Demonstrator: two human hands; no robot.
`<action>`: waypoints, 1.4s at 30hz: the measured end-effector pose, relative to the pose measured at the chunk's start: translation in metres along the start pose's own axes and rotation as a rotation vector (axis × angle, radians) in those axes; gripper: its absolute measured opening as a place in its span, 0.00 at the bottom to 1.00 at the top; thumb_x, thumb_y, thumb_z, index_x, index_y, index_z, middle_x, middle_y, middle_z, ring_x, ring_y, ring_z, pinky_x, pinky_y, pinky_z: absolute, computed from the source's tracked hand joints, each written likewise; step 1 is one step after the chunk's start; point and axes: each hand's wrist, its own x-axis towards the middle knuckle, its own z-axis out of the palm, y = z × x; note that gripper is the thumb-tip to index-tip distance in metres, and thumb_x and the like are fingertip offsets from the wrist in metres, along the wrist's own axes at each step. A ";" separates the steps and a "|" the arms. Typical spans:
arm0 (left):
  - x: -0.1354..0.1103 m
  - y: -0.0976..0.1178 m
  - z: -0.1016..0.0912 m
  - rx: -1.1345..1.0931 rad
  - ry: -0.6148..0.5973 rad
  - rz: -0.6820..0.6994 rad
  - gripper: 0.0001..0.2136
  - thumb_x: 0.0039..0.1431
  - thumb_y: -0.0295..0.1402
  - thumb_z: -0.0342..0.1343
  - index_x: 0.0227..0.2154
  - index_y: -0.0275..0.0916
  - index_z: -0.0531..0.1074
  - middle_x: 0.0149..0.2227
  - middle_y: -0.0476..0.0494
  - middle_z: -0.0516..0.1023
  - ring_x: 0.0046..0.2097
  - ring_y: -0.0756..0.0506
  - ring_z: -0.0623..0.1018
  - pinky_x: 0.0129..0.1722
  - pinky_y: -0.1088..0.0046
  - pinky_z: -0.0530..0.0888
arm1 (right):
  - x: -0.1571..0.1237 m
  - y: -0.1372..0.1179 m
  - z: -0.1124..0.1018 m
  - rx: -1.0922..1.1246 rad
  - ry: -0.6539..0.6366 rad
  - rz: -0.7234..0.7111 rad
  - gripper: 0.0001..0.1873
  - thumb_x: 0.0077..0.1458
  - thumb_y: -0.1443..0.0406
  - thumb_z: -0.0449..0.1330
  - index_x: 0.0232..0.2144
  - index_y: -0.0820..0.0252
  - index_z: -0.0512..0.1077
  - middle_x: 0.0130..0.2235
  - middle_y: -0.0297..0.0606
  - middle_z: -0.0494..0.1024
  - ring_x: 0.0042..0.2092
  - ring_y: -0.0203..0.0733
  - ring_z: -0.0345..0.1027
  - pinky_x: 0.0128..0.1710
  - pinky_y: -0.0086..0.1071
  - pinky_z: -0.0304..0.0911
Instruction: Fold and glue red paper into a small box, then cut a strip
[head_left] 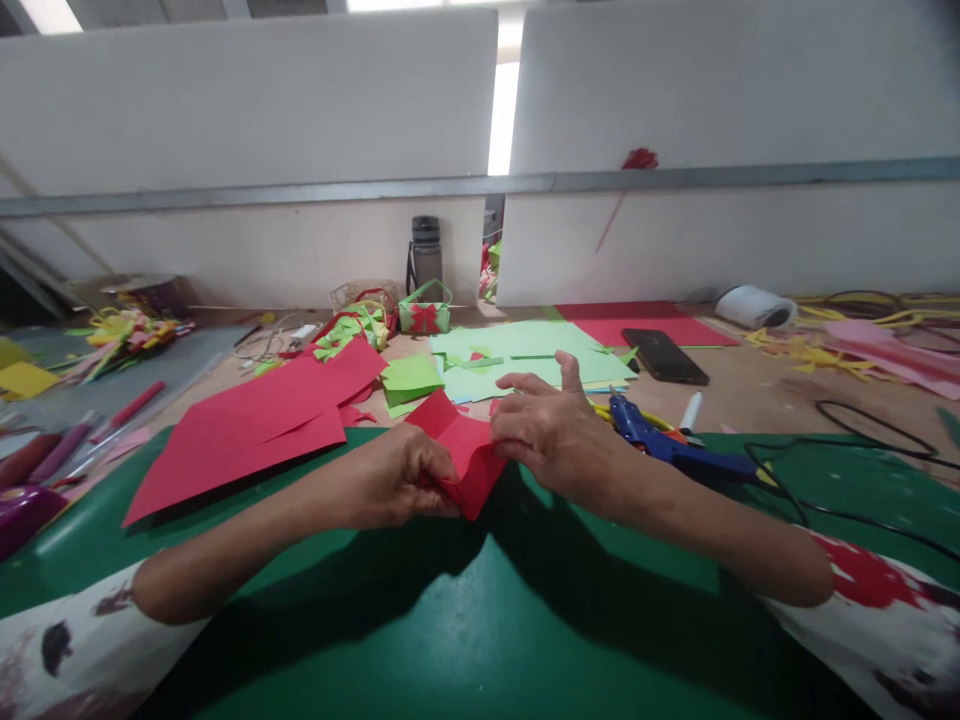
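Patterned white sleeves [90, 650] occupy the lower left and lower right corners of the frame, with a green mat [442, 640] spread between them across the bottom. From the lower left, one forearm extends toward the centre; the left hand [394, 475] is closed, knuckles upward, its thumb and bent fingers pinching the lower left edge of a folded red paper [476, 450]. From the lower right, the other forearm reaches inward at a similar slant; the right hand [555, 430] grips the right edge of that paper between thumb and curled fingers, one finger raised clear. Both hands are thus engaged on the same piece, which is located at the centre of the frame, tilted, with a crease across it and its shadow on the mat below. Left of centre, large red sheets [262, 425] overlap the mat's far edge. Beyond the right hand, pale green sheets [517, 350] lie on the brown worktop [795, 390], with a dark phone [664, 356] near their right end. Right of centre, a blue glue gun [637, 425] lies close to the right forearm. At upper centre, a grey bottle [427, 262] stands upright behind a small green basket [424, 317] bearing a red bow. Any markings on phone, bottle or glue gun are too small or blurred to read.
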 end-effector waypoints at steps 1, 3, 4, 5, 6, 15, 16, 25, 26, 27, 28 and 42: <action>0.000 0.000 0.002 0.009 0.026 -0.010 0.07 0.54 0.29 0.56 0.27 0.31 0.77 0.25 0.46 0.73 0.27 0.51 0.70 0.24 0.82 0.64 | -0.001 -0.002 -0.001 -0.004 -0.008 -0.017 0.09 0.50 0.72 0.63 0.21 0.59 0.71 0.32 0.32 0.78 0.53 0.51 0.63 0.56 0.58 0.28; 0.001 -0.002 0.005 0.026 0.060 -0.023 0.07 0.54 0.28 0.55 0.28 0.31 0.77 0.26 0.46 0.74 0.27 0.51 0.70 0.25 0.81 0.64 | -0.003 -0.007 -0.003 0.027 -0.042 -0.065 0.07 0.48 0.70 0.65 0.22 0.59 0.72 0.33 0.33 0.78 0.52 0.50 0.64 0.57 0.56 0.32; 0.001 -0.003 0.007 0.029 0.062 -0.024 0.07 0.54 0.27 0.55 0.28 0.31 0.78 0.26 0.46 0.75 0.27 0.51 0.70 0.26 0.81 0.64 | -0.005 -0.009 -0.004 0.064 -0.064 -0.089 0.06 0.48 0.68 0.66 0.23 0.58 0.72 0.33 0.32 0.78 0.51 0.49 0.64 0.58 0.55 0.34; 0.001 -0.004 0.008 0.026 0.058 -0.026 0.07 0.54 0.27 0.55 0.29 0.32 0.78 0.26 0.47 0.75 0.27 0.51 0.70 0.26 0.81 0.64 | -0.005 -0.011 -0.004 0.108 -0.082 -0.106 0.05 0.48 0.68 0.66 0.23 0.57 0.73 0.33 0.32 0.78 0.51 0.49 0.64 0.58 0.55 0.34; 0.001 -0.004 0.008 0.013 0.052 -0.028 0.07 0.54 0.27 0.55 0.29 0.32 0.78 0.25 0.47 0.75 0.26 0.52 0.69 0.26 0.81 0.64 | -0.006 -0.012 -0.004 0.149 -0.093 -0.110 0.05 0.48 0.69 0.66 0.24 0.57 0.73 0.32 0.31 0.77 0.51 0.48 0.64 0.58 0.55 0.34; 0.001 -0.004 0.001 -0.147 0.030 -0.064 0.08 0.52 0.31 0.59 0.31 0.32 0.79 0.26 0.47 0.76 0.27 0.51 0.69 0.27 0.79 0.64 | -0.003 -0.012 -0.006 0.281 -0.203 0.020 0.10 0.53 0.74 0.59 0.22 0.61 0.69 0.31 0.32 0.77 0.51 0.48 0.64 0.56 0.65 0.33; 0.001 -0.005 0.000 -0.145 0.025 -0.060 0.08 0.52 0.32 0.59 0.31 0.32 0.79 0.25 0.47 0.75 0.27 0.51 0.68 0.26 0.79 0.64 | -0.003 -0.012 -0.007 0.295 -0.217 0.036 0.10 0.53 0.74 0.58 0.22 0.61 0.69 0.31 0.33 0.77 0.51 0.48 0.64 0.55 0.66 0.33; 0.000 0.002 -0.008 -0.303 -0.086 -0.045 0.07 0.52 0.27 0.59 0.32 0.31 0.79 0.26 0.46 0.76 0.28 0.51 0.68 0.29 0.79 0.64 | 0.000 0.001 -0.016 0.450 -0.265 0.103 0.06 0.55 0.70 0.56 0.27 0.59 0.71 0.35 0.33 0.74 0.41 0.41 0.67 0.57 0.62 0.26; 0.000 0.001 -0.009 -0.330 -0.088 -0.042 0.07 0.52 0.27 0.59 0.33 0.30 0.79 0.26 0.46 0.75 0.28 0.51 0.67 0.28 0.78 0.64 | 0.000 0.003 -0.017 0.470 -0.276 0.113 0.06 0.56 0.69 0.55 0.28 0.59 0.71 0.34 0.33 0.73 0.40 0.41 0.67 0.57 0.62 0.25; 0.000 0.000 -0.009 -0.361 -0.089 -0.038 0.07 0.51 0.28 0.59 0.32 0.30 0.79 0.25 0.47 0.75 0.27 0.52 0.66 0.27 0.78 0.63 | 0.001 0.005 -0.018 0.484 -0.288 0.120 0.07 0.56 0.68 0.55 0.28 0.59 0.71 0.33 0.32 0.73 0.39 0.40 0.67 0.57 0.62 0.24; 0.000 -0.001 -0.010 -0.392 -0.087 -0.033 0.06 0.51 0.28 0.60 0.31 0.31 0.79 0.24 0.47 0.74 0.26 0.52 0.65 0.26 0.79 0.62 | 0.001 0.006 -0.019 0.490 -0.298 0.121 0.08 0.57 0.67 0.54 0.27 0.59 0.71 0.32 0.31 0.72 0.37 0.39 0.66 0.57 0.61 0.24; -0.004 0.007 0.014 0.368 0.316 0.039 0.07 0.59 0.29 0.55 0.30 0.34 0.78 0.24 0.46 0.77 0.24 0.50 0.72 0.24 0.79 0.64 | -0.008 -0.016 -0.017 0.111 -0.010 -0.037 0.09 0.50 0.59 0.65 0.29 0.59 0.74 0.39 0.39 0.78 0.57 0.56 0.58 0.58 0.59 0.34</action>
